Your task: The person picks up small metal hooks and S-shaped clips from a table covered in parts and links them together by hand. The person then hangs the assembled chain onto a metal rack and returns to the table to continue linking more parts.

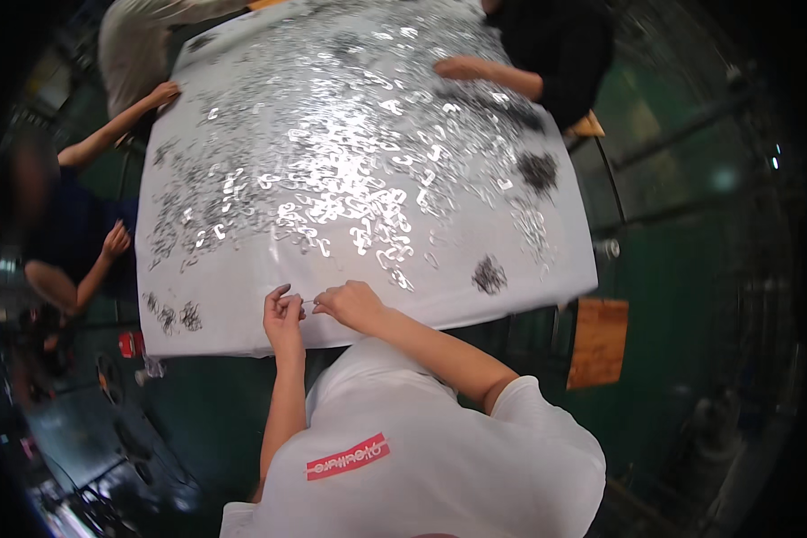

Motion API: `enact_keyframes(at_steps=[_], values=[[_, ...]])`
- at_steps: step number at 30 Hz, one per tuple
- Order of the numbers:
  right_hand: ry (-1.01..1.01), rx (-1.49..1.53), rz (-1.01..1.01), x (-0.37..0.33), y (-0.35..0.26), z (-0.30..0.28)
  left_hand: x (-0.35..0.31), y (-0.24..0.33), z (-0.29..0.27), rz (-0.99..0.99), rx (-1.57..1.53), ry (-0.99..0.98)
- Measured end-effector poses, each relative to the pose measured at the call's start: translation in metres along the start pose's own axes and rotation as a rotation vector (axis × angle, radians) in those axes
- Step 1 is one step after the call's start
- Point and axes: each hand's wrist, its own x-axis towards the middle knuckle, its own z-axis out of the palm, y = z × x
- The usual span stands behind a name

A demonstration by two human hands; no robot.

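Note:
Over the near edge of the white-covered table, my left hand (283, 316) and my right hand (354, 305) face each other a short way apart. Between their fingertips is a thin, shiny metal piece (309, 302), pinched from both sides. Its exact shape is too small to make out. Beyond my hands lies a wide spread of small shiny curved metal pieces (345, 202), scattered loosely. To the right of my right hand sits a dark heap of the pieces (489, 274).
Smaller clumps (190, 316) lie at the near left corner, and another dark heap (538, 170) at the right. Co-workers' hands (117, 239) (462, 68) are at the left edge and far right. A wooden stool (598, 342) stands at the right by the table (439, 309).

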Motion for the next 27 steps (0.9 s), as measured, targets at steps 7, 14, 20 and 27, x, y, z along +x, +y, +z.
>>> enact_keyframes(at_steps=[7, 14, 20, 27], values=[[0.161, 0.053, 0.381, -0.036, 0.013, 0.004, 0.021, -0.019, 0.019, -0.132, 0.153, -0.276], [0.276, 0.148, 0.375, -0.016, 0.012, 0.032, 0.052, -0.029, -0.013, -0.114, 0.281, -0.318], [0.253, 0.142, 0.346, 0.019, 0.009, 0.067, 0.083, -0.051, -0.056, -0.087, 0.337, -0.276], [0.173, 0.067, 0.425, 0.037, -0.002, 0.072, 0.113, -0.069, -0.082, 0.058, 0.49, -0.358]])
